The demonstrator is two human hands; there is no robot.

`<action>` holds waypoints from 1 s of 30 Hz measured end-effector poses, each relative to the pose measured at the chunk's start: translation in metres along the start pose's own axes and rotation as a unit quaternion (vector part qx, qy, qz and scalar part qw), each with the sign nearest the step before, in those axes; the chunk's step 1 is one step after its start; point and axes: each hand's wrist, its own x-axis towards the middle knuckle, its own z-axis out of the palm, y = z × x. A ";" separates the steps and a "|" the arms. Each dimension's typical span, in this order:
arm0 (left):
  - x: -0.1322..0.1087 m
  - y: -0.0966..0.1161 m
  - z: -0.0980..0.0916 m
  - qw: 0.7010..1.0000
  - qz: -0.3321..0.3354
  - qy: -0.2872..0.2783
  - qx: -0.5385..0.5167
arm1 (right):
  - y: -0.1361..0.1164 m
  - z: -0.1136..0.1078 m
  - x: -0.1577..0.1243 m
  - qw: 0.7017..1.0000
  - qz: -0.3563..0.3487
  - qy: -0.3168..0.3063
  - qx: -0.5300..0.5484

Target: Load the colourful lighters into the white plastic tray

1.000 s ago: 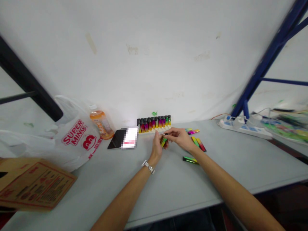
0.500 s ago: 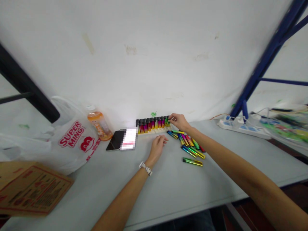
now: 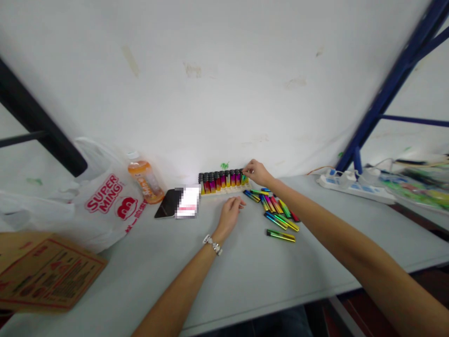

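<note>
Standing lighters (image 3: pixel 224 180): middle of the frame, upright in a pale tray (image 3: pixel 229 190) near the wall (image 3: pixel 224 93); rear ranks mostly masked by the front ones, count not readable; right end partly covered by the right hand (image 3: pixel 257 172).
Loose lighters (image 3: pixel 271 203): right of centre, lying in a scattered cluster on the table (image 3: pixel 245 276); some partly hidden by the right forearm (image 3: pixel 315 229); one green-yellow lighter (image 3: pixel 280 235) apart, lowest in the frame.
Flat dark device (image 3: pixel 170 203): left of centre; bright patch at its right side pixelated, content unreadable.
Heap at right edge (image 3: pixel 417 182): blurred, cut off; contents unclear.
Carton (image 3: pixel 59 271): lower left, cut by the frame.
Right hand: forearm rises from lower right toward centre; thumb and fingertips drawn together at the top of a green end lighter (image 3: pixel 243 179); can't tell whether they pinch it.
Left hand (image 3: pixel 230 213): rests on the table below the tray; fingers slack, loosely curled; palm mostly out of sight; bracelet (image 3: pixel 212 244) at wrist.
</note>
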 end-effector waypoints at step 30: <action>0.036 0.000 0.129 0.785 0.201 -0.144 0.567 | 0.040 -0.031 -0.143 0.982 0.162 -0.048 -0.079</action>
